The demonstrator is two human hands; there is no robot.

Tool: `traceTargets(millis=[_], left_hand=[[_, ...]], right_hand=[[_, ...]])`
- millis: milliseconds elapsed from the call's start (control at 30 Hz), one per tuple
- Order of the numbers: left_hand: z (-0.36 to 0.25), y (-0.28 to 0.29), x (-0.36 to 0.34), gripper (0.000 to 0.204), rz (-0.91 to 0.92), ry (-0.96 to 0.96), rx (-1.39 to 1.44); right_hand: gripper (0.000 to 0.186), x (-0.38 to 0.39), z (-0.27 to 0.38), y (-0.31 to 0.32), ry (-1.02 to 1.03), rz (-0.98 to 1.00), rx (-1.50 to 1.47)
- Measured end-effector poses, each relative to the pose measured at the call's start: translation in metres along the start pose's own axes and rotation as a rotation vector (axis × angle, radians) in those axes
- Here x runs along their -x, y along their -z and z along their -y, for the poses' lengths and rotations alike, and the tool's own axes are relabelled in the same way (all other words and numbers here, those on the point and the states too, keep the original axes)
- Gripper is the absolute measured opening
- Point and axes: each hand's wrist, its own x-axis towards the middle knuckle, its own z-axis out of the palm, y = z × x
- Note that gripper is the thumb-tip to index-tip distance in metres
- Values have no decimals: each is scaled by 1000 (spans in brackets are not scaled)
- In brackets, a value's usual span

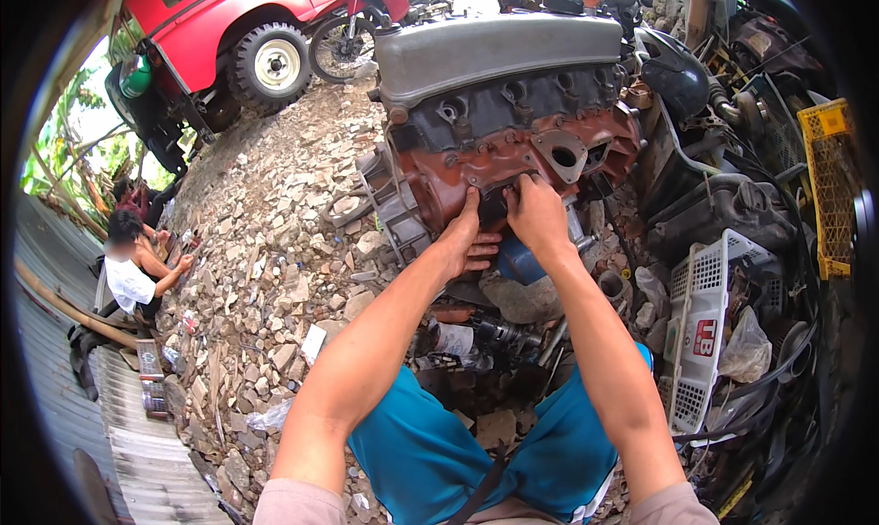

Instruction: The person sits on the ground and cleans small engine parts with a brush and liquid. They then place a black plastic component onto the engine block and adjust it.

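A large engine block (513, 104) stands on the rubble in front of me, with a grey top cover and a rusty red side. My left hand (469, 237) and my right hand (536, 212) both press on a small dark part (494, 203) fixed to the red side, just below a square flanged port (560, 155). The left thumb points up along the part. My right fingers curl over its upper edge. The part is mostly hidden by my hands. A blue object (520, 261) lies right under my hands.
Broken stone rubble (275, 250) covers the ground to the left. A red vehicle (229, 40) and a motorcycle wheel (341, 49) stand behind. Another person (128, 269) crouches far left. A white plastic crate (705, 333), a yellow crate (829, 186) and scrap parts crowd the right.
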Motion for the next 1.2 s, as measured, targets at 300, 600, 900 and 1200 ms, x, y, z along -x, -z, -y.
traceTargets(millis=[300, 600, 900, 1200], left_hand=[[-10, 4, 32, 100, -49, 88, -112], [5, 24, 28, 42, -100, -6, -593], [120, 47, -19, 23, 94, 78, -921], [274, 82, -39, 29, -288, -94, -1125]], right_hand=[[38, -8, -10, -6, -484, 157, -367], [40, 6, -59, 1, -577, 265, -374], [27, 120, -48, -19, -524, 120, -518], [13, 291, -100, -33, -231, 411, -145]])
